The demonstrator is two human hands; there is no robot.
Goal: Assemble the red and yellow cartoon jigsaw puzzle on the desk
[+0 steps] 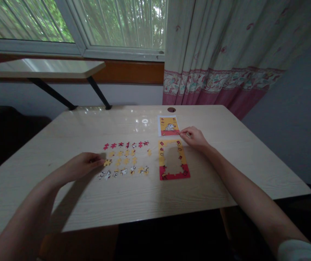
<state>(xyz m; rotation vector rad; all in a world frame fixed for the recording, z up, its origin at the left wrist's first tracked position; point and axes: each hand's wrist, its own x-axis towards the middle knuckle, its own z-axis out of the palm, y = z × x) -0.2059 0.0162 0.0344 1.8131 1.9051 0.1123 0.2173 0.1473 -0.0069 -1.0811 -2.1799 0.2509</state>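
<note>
My left hand [91, 162] pinches a yellow jigsaw piece [107, 162] at the left side of the laid-out pieces. Loose pieces lie in rough rows: red ones [113, 146] at the back, yellow ones [126, 160] in the middle, white-patterned ones [123, 171] in front. To their right is a yellow-and-red puzzle frame [175, 176], its border assembled around an open centre. Behind it lies a picture card [168, 125] with a white animal on yellow and red. My right hand [195, 137] has its fingertips pressed together on the card's right front edge.
The pale wooden table [133, 206] has a round cable hole [171, 110] at the back. A raised shelf [49, 69] on black legs stands at the back left. A curtain [199, 79] hangs behind the table, beside a window [122, 25].
</note>
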